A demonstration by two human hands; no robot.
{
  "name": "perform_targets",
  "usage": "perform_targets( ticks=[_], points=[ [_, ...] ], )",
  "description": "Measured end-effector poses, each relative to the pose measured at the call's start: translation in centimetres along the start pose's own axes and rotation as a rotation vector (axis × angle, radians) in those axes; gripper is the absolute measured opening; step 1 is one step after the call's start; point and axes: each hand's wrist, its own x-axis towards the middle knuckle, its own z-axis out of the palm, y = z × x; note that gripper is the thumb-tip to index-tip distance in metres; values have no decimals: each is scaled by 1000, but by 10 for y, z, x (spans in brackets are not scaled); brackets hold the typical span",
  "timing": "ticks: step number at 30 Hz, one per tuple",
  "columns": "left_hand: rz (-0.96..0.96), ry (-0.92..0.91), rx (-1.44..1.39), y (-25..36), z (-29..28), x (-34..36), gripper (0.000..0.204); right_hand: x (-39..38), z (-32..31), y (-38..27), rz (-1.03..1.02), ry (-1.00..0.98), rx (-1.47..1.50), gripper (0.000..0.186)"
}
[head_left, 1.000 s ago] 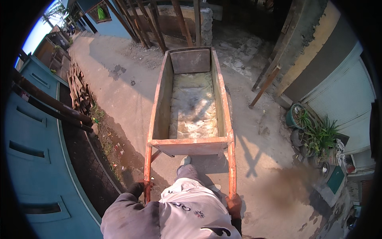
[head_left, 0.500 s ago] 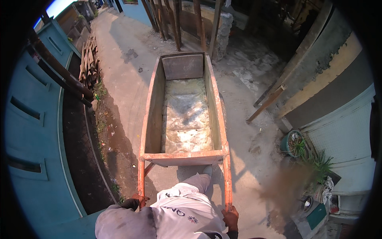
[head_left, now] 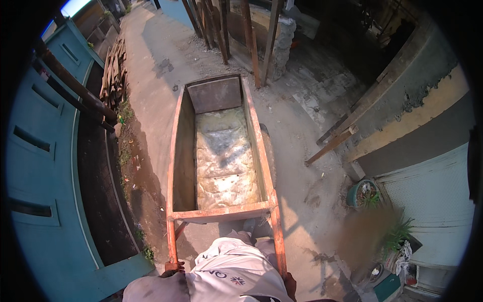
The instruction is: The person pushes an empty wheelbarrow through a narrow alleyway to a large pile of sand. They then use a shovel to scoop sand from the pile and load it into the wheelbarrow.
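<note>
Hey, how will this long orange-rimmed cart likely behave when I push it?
The long boxy orange-rimmed cart should probably feel stiff, given its straight solid walls. It likely rolls rather than drags, since a rounded dark wheel shows along its right side.

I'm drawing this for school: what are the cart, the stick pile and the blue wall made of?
Cart: metal or wood, I can't tell; its orange rim looks painted and worn.
Stick pile: most likely rough, bare wood, from the brown, uneven pieces.
Blue wall: probably matte-painted concrete or plaster; the colour is even.
</note>
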Motion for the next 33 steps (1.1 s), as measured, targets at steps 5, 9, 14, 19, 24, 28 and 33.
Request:
perform_targets(
  ticks=[5,9,14,19,24,28,33],
  points=[
    [-127,107,-264,35,61,-51,12,49,-30,6,4,40,-69,43],
    [70,147,156,37,109,-65,39,138,-61,-26,-116,55,-76,44],
    [138,88,46,-6,143,0,40,241,-104,-83,-219,-94,-87,44],
    [128,205,-94,57,222,-35,42,307,-146,-134,-186,-197,-72,44],
    [132,367,-268,161,278,-77,33,366,-184,-203,-197,-259,-71,44],
    [164,384,-256,237,282,-83,26,403,-187,-278,-222,-286,-28,42],
    [157,349,-288,331,269,-34,24,449,-159,-372,-217,-280,-40,41]
  ],
)
